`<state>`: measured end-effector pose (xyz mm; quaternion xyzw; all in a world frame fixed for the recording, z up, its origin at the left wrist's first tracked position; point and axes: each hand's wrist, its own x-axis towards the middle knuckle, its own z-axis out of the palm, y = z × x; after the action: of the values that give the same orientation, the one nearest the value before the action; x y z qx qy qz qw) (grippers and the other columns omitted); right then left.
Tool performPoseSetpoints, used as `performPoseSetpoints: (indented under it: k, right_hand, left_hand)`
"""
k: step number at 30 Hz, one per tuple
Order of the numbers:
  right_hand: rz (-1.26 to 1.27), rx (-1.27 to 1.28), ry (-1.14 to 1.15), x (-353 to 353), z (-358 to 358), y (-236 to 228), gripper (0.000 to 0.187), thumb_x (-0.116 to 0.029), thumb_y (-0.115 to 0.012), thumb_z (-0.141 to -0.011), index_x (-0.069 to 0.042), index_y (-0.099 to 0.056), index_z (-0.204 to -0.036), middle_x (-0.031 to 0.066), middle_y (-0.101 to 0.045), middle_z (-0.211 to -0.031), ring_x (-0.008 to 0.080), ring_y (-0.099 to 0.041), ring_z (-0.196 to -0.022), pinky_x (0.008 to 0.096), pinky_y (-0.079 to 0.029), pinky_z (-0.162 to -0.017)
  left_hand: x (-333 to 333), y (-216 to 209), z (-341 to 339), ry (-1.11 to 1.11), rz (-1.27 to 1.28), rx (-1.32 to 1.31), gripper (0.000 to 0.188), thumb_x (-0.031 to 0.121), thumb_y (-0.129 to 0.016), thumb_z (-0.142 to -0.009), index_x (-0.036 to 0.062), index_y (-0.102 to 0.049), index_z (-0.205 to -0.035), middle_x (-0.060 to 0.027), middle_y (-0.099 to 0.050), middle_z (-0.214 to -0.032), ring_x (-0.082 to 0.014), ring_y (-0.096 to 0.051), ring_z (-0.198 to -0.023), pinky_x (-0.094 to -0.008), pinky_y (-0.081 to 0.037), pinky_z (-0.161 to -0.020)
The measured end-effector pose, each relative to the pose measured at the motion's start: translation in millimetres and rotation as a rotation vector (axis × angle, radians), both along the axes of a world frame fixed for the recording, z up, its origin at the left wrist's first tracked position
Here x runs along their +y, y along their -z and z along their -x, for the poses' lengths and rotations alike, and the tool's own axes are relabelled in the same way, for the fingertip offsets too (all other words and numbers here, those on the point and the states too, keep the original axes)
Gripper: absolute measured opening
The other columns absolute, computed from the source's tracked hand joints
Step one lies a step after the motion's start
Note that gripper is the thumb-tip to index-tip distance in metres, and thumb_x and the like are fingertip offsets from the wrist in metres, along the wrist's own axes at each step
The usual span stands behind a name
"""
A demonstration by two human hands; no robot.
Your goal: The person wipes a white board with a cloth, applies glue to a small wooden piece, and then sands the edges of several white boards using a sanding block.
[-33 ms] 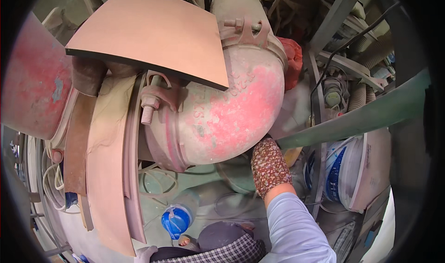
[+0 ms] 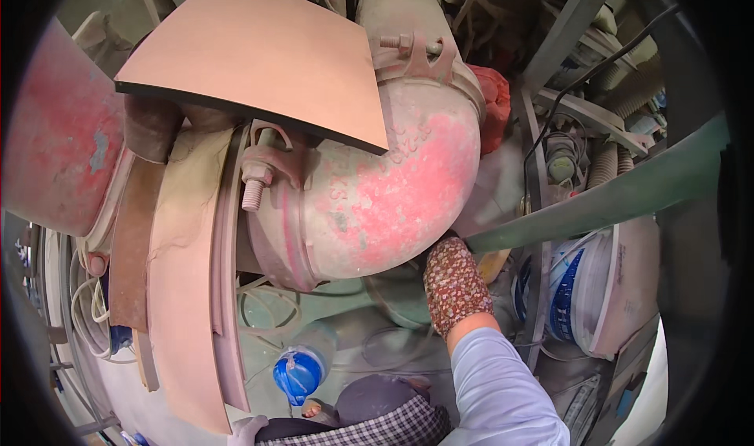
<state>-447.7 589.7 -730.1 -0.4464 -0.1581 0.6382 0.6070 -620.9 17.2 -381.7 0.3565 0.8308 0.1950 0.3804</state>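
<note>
My right hand (image 2: 457,285) is covered by a dark red floral mitt, with bare wrist showing above a light blue sleeve. The mitt's tip meets the underside of a big dusty, red-pink pipe elbow (image 2: 416,187), beside the end of a long green bar or tube (image 2: 613,198). Its fingers are hidden inside the cloth. At the bottom edge, next to my dark trousers and checked cloth, a pale grey, glove-like shape (image 2: 247,430) appears to be my left hand. Only a small part of it shows, and its fingers cannot be made out.
A peach-coloured curved board (image 2: 259,61) juts over the pipe. Long curved strips (image 2: 181,289) stand at the left by a bolted clamp (image 2: 263,171). A clear bottle with a blue end (image 2: 298,375) lies on the floor. Metal frames and a large white spool (image 2: 605,289) crowd the right.
</note>
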Motion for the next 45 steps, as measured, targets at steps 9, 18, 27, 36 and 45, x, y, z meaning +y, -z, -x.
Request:
performPoseSetpoints:
  k: [9,18,27,36,45]
  right_hand:
    - [-0.211,0.05,-0.065,-76.1,-70.4,3.1,0.036,-0.027,-0.053,-0.113,-0.006,-0.063,-0.141,0.0035,-0.074,-0.096,0.0247,-0.071,-0.082,0.037,-0.059,-0.075]
    - [0.6,-0.651,-0.733,-322.4,-63.7,-223.2,0.029,-0.025,-0.067,-0.106,-0.002,-0.07,-0.123,0.0043,-0.068,-0.089,0.0146,-0.064,-0.069,0.0317,-0.054,-0.06]
    - [0.511,-1.182,-1.465,-473.9,-97.9,-322.4,0.049,-0.042,-0.065,-0.098,-0.006,-0.073,-0.131,0.0222,-0.073,-0.131,0.0395,-0.069,-0.122,0.0481,-0.053,-0.107]
    - [0.648,-1.041,-1.084,-616.8,-171.9,-395.1,0.043,-0.041,-0.065,-0.096,-0.006,-0.077,-0.119,0.0236,-0.075,-0.119,0.0404,-0.071,-0.115,0.0496,-0.055,-0.101]
    - [1.202,-0.696,-0.53,-893.4,-176.9,-469.0,0.043,-0.04,-0.067,-0.096,-0.006,-0.078,-0.119,0.0226,-0.077,-0.116,0.0414,-0.072,-0.113,0.0501,-0.056,-0.1]
  left_hand:
    - [66.6,5.1,8.0,0.308,0.042,-0.21,0.045,0.029,-0.076,-0.097,0.003,-0.065,-0.132,-0.0238,-0.067,-0.121,-0.0423,-0.064,-0.113,-0.0521,-0.051,-0.101]
    - [22.2,-58.7,7.0,0.312,0.01,-0.225,0.045,0.015,-0.082,-0.087,-0.0005,-0.068,-0.127,-0.0221,-0.07,-0.121,-0.0391,-0.067,-0.113,-0.045,-0.054,-0.101]
    - [-10.6,-61.5,-23.6,0.763,0.07,-0.24,0.046,0.019,-0.079,-0.089,0.0024,-0.067,-0.13,-0.0215,-0.07,-0.123,-0.0418,-0.063,-0.119,-0.0516,-0.049,-0.104]
    - [21.4,-123.3,5.7,1.108,-0.008,-0.044,0.039,0.02,-0.08,-0.088,0.0014,-0.071,-0.122,-0.0196,-0.074,-0.114,-0.0411,-0.068,-0.109,-0.0487,-0.053,-0.098]
    - [90.4,-294.5,-147.0,1.416,-0.263,-0.124,0.046,0.001,-0.078,-0.085,0.0,-0.067,-0.13,-0.0158,-0.069,-0.122,-0.0329,-0.065,-0.118,-0.0433,-0.051,-0.106]
